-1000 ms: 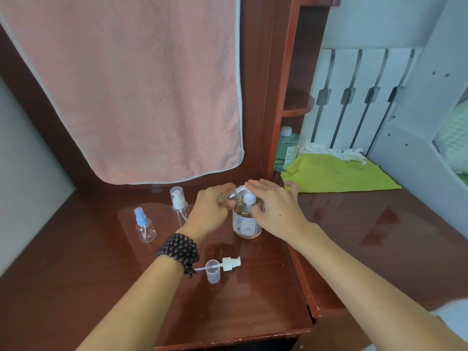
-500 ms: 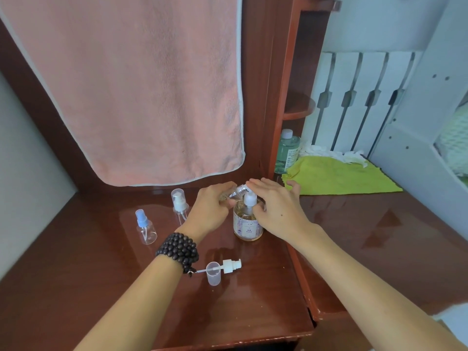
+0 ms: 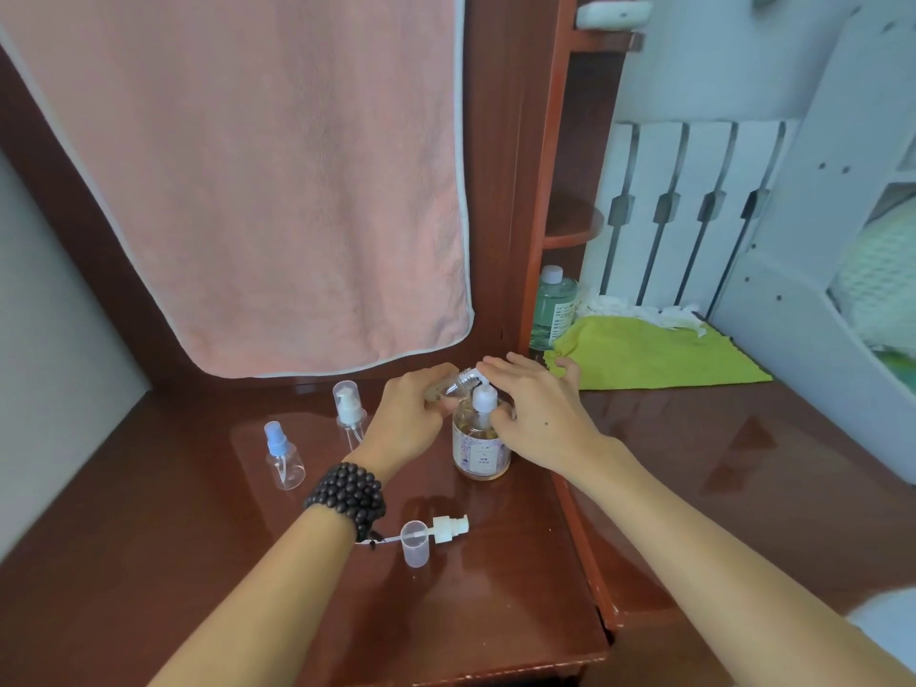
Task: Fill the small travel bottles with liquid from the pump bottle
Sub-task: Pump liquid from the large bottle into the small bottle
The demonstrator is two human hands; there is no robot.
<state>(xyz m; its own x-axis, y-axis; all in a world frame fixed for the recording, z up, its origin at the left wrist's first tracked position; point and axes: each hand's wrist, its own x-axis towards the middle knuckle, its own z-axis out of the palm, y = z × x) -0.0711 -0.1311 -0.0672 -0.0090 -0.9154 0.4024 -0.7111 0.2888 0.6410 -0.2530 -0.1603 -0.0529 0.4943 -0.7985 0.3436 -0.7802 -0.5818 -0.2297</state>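
Note:
The pump bottle [image 3: 480, 446] with amber liquid and a white pump head stands mid-table. My left hand [image 3: 409, 414] grips a small clear travel bottle [image 3: 460, 381], tilted with its open threaded neck at the pump's nozzle. My right hand [image 3: 533, 414] lies over the pump head, fingers fairly straight, thumb beside the bottle's neck. To the left stand a small bottle with a blue spray top [image 3: 282, 458] and one with a white pump and clear cap [image 3: 348, 411]. A loose white pump top [image 3: 448, 528] and a clear cap [image 3: 414, 542] lie in front.
A pink towel [image 3: 257, 190] hangs behind. A green bottle [image 3: 551, 307] stands by the wooden upright, a green cloth [image 3: 654, 354] lies on the right table. A dark bead bracelet [image 3: 349, 495] circles my left wrist. The table's front edge [image 3: 446, 674] is close.
Both hands stay at the pump bottle with hardly any shift. The view has tipped slightly, so the scene sits a little lower in frame.

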